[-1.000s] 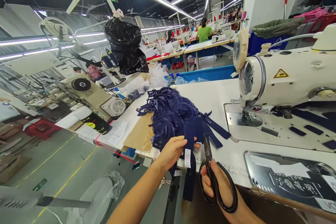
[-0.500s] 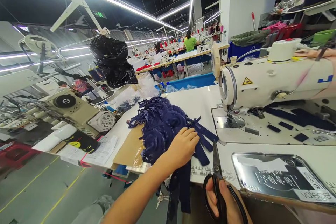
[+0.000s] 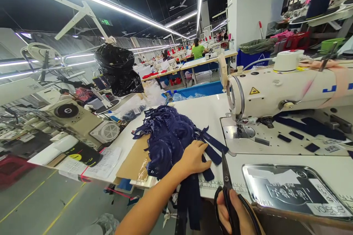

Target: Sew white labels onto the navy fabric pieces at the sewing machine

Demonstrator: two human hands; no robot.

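A heap of navy lace garments [image 3: 168,139], which look like bras, lies on the white table. Their flat bands [image 3: 213,150] fan out to the right, and others hang over the front edge. My left hand [image 3: 194,158] rests on the heap's right side, thumb and fingers apart, touching the fabric. In my right hand [image 3: 239,205] are black-handled scissors [image 3: 226,172], fingers through the loops. Their blades look closed and point up and away, with the tips close to a band's end. What lies under my left palm is hidden.
A white sewing machine [image 3: 264,91] stands at the right, navy pieces [image 3: 311,123] on its bed. Nearer lies a shiny metal tray [image 3: 248,176]. Brown cardboard [image 3: 131,163] sits under the heap's left side. A black plastic bag [image 3: 118,68] hangs at the back left.
My left hand has spread its thumb away from the fingers and shifted slightly down and left on the heap. The scissors stay almost in place. The view has shifted slightly.
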